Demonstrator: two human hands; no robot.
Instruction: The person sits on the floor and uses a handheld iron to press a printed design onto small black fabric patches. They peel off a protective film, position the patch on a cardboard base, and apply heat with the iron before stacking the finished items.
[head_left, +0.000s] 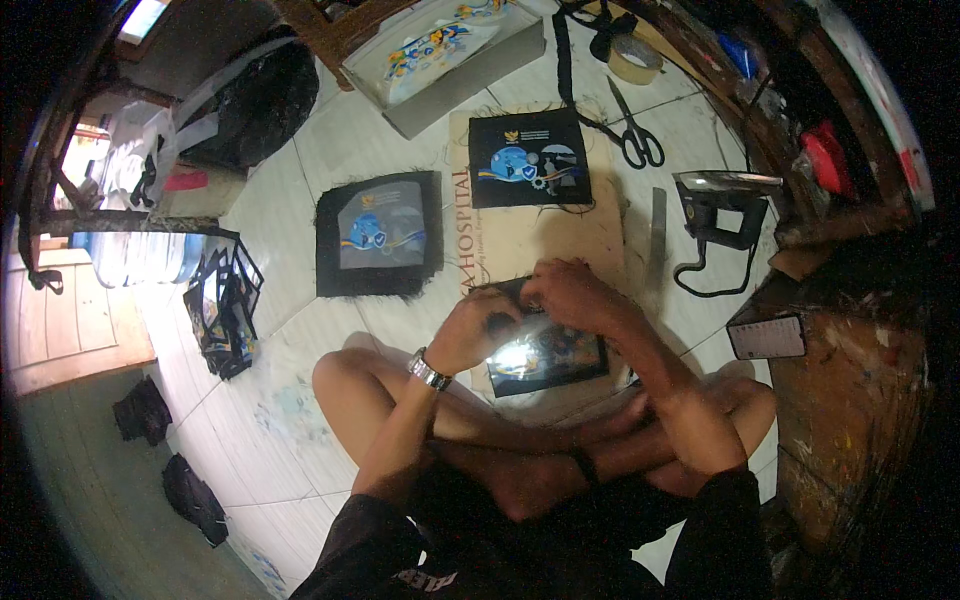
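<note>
A black cloth square [560, 373] with a glossy clear film and a blue print lies at the near end of a beige cloth pad [535, 245]. At its far edge, my left hand [482, 322] has its fingers bent and closed on the piece's left corner. Close beside it, my right hand [570, 292] pinches the same edge with curled fingers; the fingertips are partly hidden. Farther up the pad rests a printed black cloth square [530, 160]. To the left lies a frayed black cloth stack [380, 235] topped by a printed film.
On the right are an iron [725, 215], a metal ruler [657, 235], black scissors [640, 140] and a tape roll [635, 62]. A box of printed transfers [450, 60] stands beyond. A phone [767, 337] lies on the wooden furniture. Printed straps [222, 310] are heaped at left.
</note>
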